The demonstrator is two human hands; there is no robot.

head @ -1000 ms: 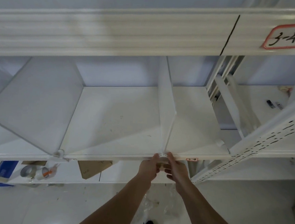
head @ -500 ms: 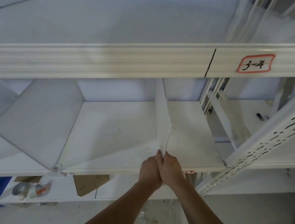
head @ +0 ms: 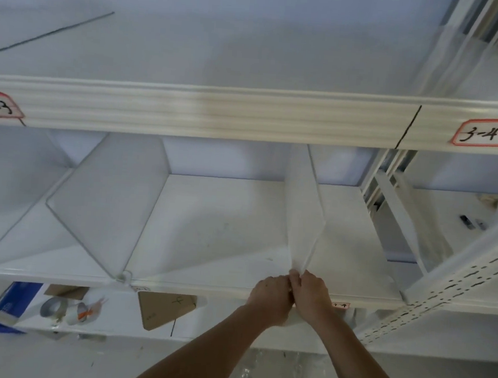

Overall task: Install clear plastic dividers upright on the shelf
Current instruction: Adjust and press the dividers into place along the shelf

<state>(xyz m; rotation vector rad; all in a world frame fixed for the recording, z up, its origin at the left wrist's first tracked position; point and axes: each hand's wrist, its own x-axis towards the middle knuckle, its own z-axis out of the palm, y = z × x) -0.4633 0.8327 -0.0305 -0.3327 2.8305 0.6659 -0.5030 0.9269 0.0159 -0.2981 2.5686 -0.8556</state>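
Front corner of the upright clear plastic divider panel [head: 302, 211] is pinched by left hand [head: 270, 298] and right hand [head: 312, 295] at the white metal shelf's [head: 223, 231] front edge, apparently for seating.

Single head-worn wide-angle view, facing forward and slightly down at a white shelf [head: 223, 240] close in front. Both forearms enter from the bottom edge; the upper shelf beam [head: 218, 112] crosses the frame horizontally.

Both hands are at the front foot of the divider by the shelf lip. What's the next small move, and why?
Probably press the divider foot down onto the shelf front edge. The left hand and right hand pinch its lower front corner at the lip, and the neighbouring divider already sits in a front clip.
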